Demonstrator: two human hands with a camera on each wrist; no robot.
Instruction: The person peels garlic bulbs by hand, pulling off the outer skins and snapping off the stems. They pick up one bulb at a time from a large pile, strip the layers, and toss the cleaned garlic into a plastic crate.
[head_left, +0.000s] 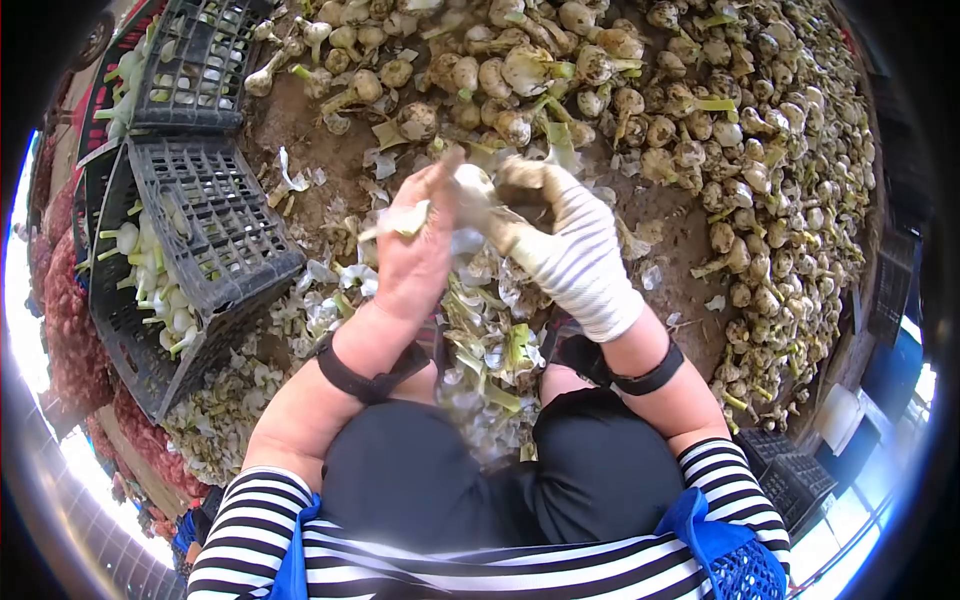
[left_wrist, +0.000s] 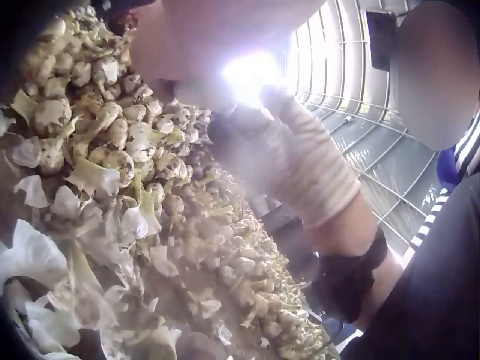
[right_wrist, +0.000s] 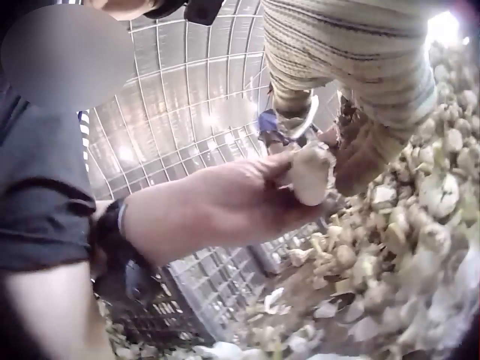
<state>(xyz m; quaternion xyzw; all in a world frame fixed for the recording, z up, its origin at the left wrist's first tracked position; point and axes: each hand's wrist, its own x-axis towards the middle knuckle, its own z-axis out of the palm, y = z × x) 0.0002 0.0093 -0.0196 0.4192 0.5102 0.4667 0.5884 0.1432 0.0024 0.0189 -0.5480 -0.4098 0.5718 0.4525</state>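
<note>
Left grip (head_left: 412, 255) pinches bulb (head_left: 473, 183). Right grip (head_left: 580, 257) adjacent; cannot tell if closed on anything. Risk: bulb slips leftward grip, cause hard tug.

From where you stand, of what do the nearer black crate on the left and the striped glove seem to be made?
The crate looks like hard, scuffed matte plastic, judging by its moulded lattice. The glove seems knitted, dull fabric, creased in ribs; cotton or synthetic, I cannot tell.
</note>
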